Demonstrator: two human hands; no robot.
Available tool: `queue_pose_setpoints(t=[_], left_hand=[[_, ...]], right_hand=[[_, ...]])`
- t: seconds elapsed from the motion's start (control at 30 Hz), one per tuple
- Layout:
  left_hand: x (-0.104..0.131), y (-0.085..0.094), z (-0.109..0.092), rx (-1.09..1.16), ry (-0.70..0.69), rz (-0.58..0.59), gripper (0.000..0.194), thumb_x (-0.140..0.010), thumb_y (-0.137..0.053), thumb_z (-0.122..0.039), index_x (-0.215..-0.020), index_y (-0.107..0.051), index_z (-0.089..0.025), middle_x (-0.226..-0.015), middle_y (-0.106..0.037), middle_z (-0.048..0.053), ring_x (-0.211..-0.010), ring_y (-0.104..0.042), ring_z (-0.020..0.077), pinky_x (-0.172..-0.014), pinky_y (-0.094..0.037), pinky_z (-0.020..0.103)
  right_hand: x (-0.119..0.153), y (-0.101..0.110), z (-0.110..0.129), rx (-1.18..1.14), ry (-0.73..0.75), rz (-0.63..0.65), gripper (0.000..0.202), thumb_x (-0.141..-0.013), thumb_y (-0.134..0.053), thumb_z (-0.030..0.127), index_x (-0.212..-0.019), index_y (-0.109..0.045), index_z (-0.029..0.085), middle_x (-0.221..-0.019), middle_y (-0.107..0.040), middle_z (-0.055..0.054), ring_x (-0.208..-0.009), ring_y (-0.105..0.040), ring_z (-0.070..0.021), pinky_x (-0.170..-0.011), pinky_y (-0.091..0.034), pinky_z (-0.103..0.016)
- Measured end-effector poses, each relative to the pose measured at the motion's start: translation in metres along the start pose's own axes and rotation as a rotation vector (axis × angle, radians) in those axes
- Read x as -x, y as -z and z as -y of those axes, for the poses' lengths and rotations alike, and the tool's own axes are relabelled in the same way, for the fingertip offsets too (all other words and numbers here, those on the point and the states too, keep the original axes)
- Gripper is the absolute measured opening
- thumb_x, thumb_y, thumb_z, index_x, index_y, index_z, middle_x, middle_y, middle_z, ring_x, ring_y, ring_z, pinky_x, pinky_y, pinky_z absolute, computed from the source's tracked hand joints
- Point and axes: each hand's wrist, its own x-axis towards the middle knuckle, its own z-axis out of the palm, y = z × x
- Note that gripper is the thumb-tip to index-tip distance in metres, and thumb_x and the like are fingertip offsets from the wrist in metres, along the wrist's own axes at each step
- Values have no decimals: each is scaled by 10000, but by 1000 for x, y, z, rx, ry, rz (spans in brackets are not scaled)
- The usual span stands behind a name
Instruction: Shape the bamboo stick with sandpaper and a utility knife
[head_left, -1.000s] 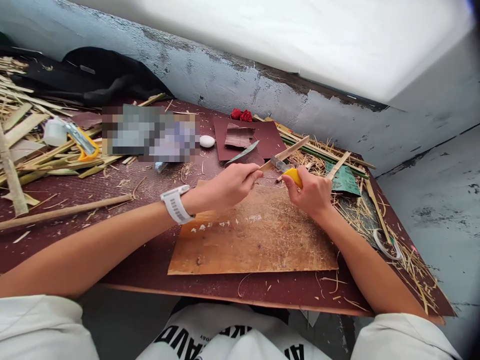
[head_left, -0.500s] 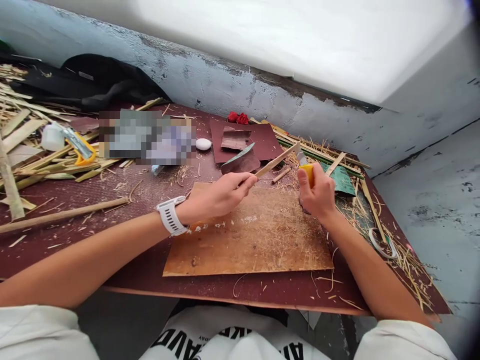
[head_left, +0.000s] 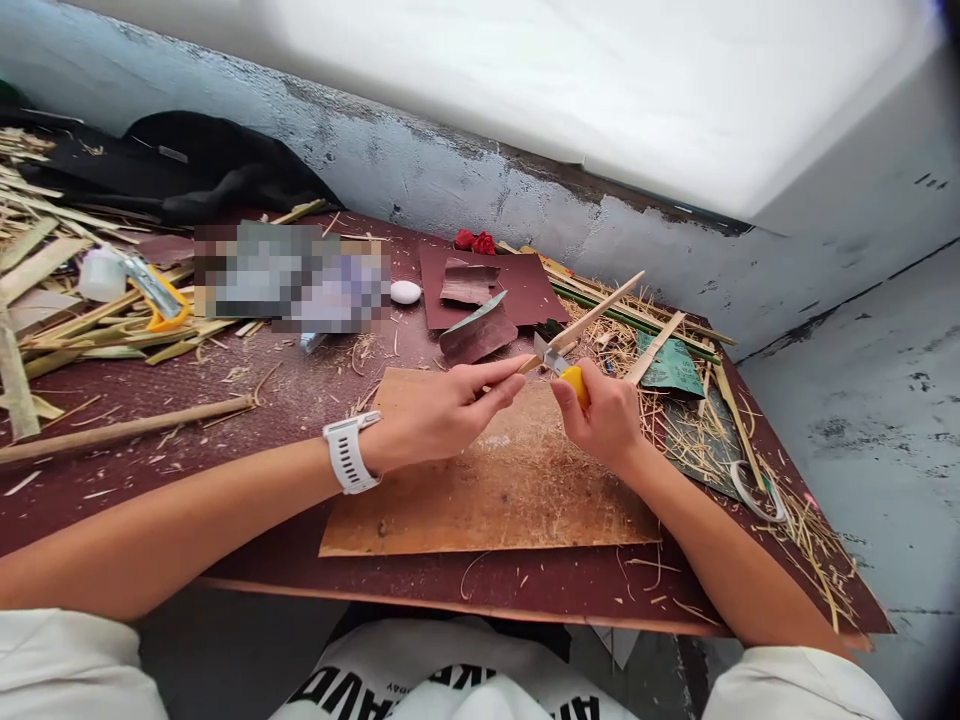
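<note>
My left hand (head_left: pixel 457 405) pinches the near end of a thin bamboo strip (head_left: pixel 604 305), which points up and to the right. In my right hand (head_left: pixel 604 405) is a yellow utility knife (head_left: pixel 574 380); its blade lies against the strip just beyond my left fingertips. Both hands are over a worn wooden board (head_left: pixel 487 510) scattered with fine shavings. Another flat strip (head_left: pixel 656 348) lies just beyond my right hand, across a green sandpaper sheet (head_left: pixel 675 368).
Bamboo pieces (head_left: pixel 67 325) and a second yellow utility knife (head_left: pixel 161 295) lie at the left. A white egg-shaped object (head_left: pixel 406 292), sandpaper pieces (head_left: pixel 480 335) and red flowers (head_left: pixel 484 243) are at the back. A tape roll (head_left: pixel 757 492) lies right, among shavings. A wall borders the table.
My right hand has moved left and slightly down, bringing the knife blade from near the strip's far end to close by my left fingers. The strip now points a little higher.
</note>
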Motion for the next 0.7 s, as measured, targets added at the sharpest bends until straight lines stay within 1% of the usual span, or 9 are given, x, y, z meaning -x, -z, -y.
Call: queue_pose_setpoints(t=[0.13, 0.23, 0.3, 0.33, 0.4, 0.47, 0.53, 0.57, 0.7], left_hand=[[-1, -4, -3, -187, -12, -80, 371, -1080, -480, -254, -1402, -612, -128, -701, -466, -46, -567, -325, 104, -506, -266, 247], [-5, -2, -6, -35, 108, -26, 259, -1079, -469, -304, -1110, -659, -131, -655, -401, -54, -527, -304, 102, -470, -256, 241], [-8, 3, -9, 133, 247, 34, 263, -1082, -444, -342, -983, -604, -159, -625, -319, -72, -475, -265, 97, -427, -237, 235], [-9, 6, -11, 178, 286, 37, 255, -1081, -436, -344, -958, -578, -172, -618, -291, -78, -456, -249, 95, -412, -226, 232], [-10, 12, -15, 133, 259, -10, 220, -1069, -454, -316, -923, -552, -183, -617, -302, -74, -456, -261, 92, -411, -220, 226], [-10, 15, -16, -12, 149, -74, 245, -1053, -492, -286, -832, -523, -183, -624, -366, -53, -491, -305, 90, -433, -227, 223], [-10, 14, -13, -110, 105, -92, 285, -1051, -507, -280, -783, -505, -181, -627, -390, -45, -517, -312, 90, -447, -223, 223], [-10, 12, -11, -123, 115, -82, 301, -1057, -506, -292, -778, -506, -180, -622, -383, -48, -518, -303, 88, -448, -216, 224], [-6, 6, -5, -8, 184, -14, 412, -1095, -467, -425, -782, -547, -169, -619, -372, -51, -505, -299, 81, -440, -236, 220]], right_hand=[[-3, -5, 1, 148, 17, -38, 519, -1051, -382, 628, -792, -547, 210, -536, -526, -4, -421, -401, -136, -491, -160, -292], [-8, -5, -15, 204, 1, 12, 550, -1025, -413, 672, -812, -598, 200, -555, -546, -19, -439, -404, -142, -507, -153, -303], [-14, 3, -39, 207, -75, 24, 584, -1010, -407, 712, -808, -609, 203, -558, -533, -21, -449, -385, -145, -517, -165, -307], [-17, 10, -53, 215, -192, -38, 612, -1025, -348, 711, -784, -598, 208, -538, -496, -16, -444, -349, -147, -521, -171, -312], [-23, 24, -79, 222, -382, -178, 632, -1016, -338, 740, -682, -522, 236, -491, -387, 13, -431, -282, -143, -519, -181, -324], [-24, 31, -90, 188, -421, -275, 567, -1031, -379, 687, -689, -492, 250, -527, -390, 13, -471, -332, -159, -541, -219, -336], [-22, 27, -80, 91, -344, -249, 529, -1044, -375, 653, -712, -473, 252, -549, -409, 15, -480, -363, -161, -540, -235, -332], [-19, 21, -69, 36, -278, -181, 507, -1043, -389, 643, -735, -474, 250, -556, -419, 20, -478, -373, -157, -536, -242, -326], [-7, -2, -23, -71, -119, -9, 477, -1043, -405, 620, -742, -420, 250, -548, -416, 33, -451, -350, -137, -508, -233, -304]])
